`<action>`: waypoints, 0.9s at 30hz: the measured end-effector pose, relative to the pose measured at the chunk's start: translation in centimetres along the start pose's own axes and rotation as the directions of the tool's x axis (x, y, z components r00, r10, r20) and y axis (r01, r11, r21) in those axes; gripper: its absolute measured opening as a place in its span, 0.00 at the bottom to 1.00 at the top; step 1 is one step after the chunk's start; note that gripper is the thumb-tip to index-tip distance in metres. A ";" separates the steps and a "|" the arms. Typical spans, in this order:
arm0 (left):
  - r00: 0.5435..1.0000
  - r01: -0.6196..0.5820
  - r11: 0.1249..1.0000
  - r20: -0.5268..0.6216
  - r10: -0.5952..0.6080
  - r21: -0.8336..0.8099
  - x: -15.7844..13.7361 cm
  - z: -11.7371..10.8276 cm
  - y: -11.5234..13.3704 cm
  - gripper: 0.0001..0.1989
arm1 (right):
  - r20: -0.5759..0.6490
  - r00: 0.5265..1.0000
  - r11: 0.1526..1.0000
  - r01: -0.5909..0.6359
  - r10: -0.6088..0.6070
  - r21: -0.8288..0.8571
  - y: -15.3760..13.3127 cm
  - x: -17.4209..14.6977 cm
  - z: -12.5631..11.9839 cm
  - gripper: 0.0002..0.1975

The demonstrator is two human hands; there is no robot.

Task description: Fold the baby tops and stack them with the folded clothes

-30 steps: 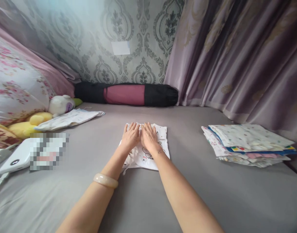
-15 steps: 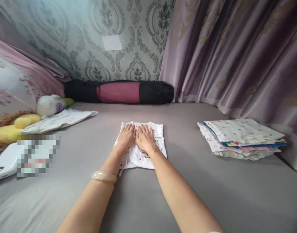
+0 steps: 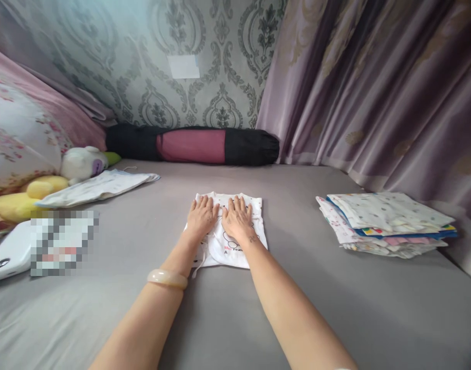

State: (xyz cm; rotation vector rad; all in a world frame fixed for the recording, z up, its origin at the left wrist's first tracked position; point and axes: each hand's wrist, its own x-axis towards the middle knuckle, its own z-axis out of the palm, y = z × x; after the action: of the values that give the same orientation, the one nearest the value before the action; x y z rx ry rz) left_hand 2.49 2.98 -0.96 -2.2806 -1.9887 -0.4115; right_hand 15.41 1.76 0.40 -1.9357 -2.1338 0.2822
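Note:
A small white baby shirt [image 3: 235, 258] with a cartoon outline, red and black lettering and a thin tie string lies folded on the grey bedsheet [image 3: 297, 298]. Flat on its upper left part rests my left hand [image 3: 202, 218], fingers stretched out and a pale bangle [image 3: 168, 279] round the forearm. My right hand [image 3: 238, 221] presses on the upper right part, its fingers spread and covering some of the print. A narrow gap separates the two hands, and neither grips anything.
At the right sits a stack of folded clothes [image 3: 389, 213]. A pale cloth [image 3: 104, 187], plush toys [image 3: 83, 163] and a white device [image 3: 12, 252] beside a blurred-out item lie at the left. A black and maroon bolster [image 3: 191, 146] lines the wall.
My hands have slid a little apart across the shirt, so more cloth shows between them. The whole view has shifted slightly.

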 end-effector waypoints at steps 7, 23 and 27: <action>0.992 0.044 0.999 0.119 -0.042 -0.016 0.3 0.3 -0.2 0.28 | 0.044 0.999 1.000 -0.011 0.011 -0.009 0.1 0.1 0.0 0.30; 0.991 0.095 0.995 0.093 -0.094 -0.008 -0.2 -0.3 -0.6 0.29 | -0.051 0.991 0.992 -0.122 0.120 -0.035 0.7 0.1 -0.1 0.29; 0.987 0.104 0.994 0.121 -0.101 -0.018 -0.1 0.0 -0.7 0.30 | -0.053 0.992 0.991 -0.121 0.118 -0.062 0.8 0.1 0.0 0.29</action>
State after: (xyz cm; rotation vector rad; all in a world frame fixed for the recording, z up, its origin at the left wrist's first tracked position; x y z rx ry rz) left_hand 1.77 2.94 -1.05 -2.2752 -2.1768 -0.3148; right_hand 16.13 1.94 0.18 -2.0890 -2.0235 0.1863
